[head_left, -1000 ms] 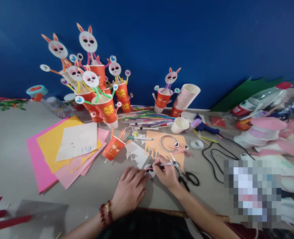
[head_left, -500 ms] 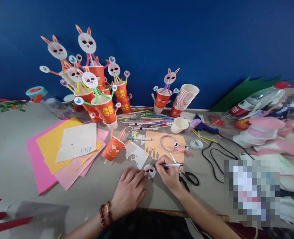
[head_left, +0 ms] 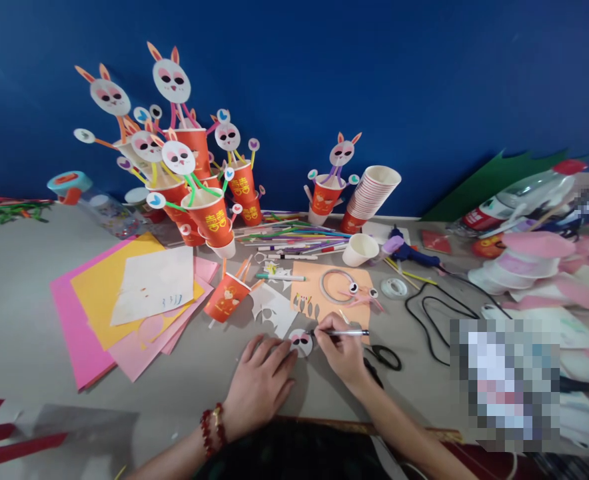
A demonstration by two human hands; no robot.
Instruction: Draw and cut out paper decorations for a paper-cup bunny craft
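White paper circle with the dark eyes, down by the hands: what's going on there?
The person's left hand lies flat on the table, its fingertips at the left edge of the paper circle. The right hand holds a pen, its tip by the circle's upper right edge. The circle has two dark eyes with pink above them. Scissors lie beside the right forearm, and red cups topped with rabbit faces stand farther back.

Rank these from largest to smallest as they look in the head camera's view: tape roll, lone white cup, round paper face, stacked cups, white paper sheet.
1. White paper sheet
2. Stacked cups
3. Lone white cup
Tape roll and round paper face: too alike to rank.
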